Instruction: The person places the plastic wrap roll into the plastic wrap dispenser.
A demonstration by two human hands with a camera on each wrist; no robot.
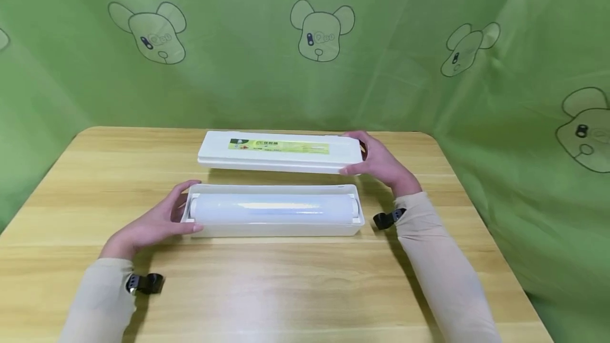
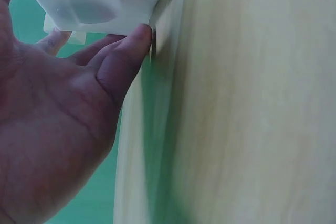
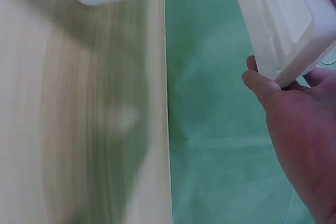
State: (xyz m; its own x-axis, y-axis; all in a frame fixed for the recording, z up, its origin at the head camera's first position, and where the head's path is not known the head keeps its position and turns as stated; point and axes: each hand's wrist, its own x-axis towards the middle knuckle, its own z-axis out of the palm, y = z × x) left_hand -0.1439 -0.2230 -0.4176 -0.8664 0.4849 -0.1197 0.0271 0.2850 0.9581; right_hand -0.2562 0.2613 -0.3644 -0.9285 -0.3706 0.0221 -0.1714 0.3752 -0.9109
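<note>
A long white box lies lengthwise across the table, and inside it is a shiny roll of clear plastic wrap. My left hand grips the box's left end, thumb on the near wall and fingers at the far corner; the left wrist view shows that hand around the white end. Behind the box, my right hand holds the white lid by its right end, raised above the table. A green and yellow label faces up on it. In the right wrist view the lid's hollow underside shows.
The wooden table has rounded far corners. A green curtain printed with bear heads hangs behind it and along the right. Black straps with small devices sit on both wrists, the left one close over the tabletop.
</note>
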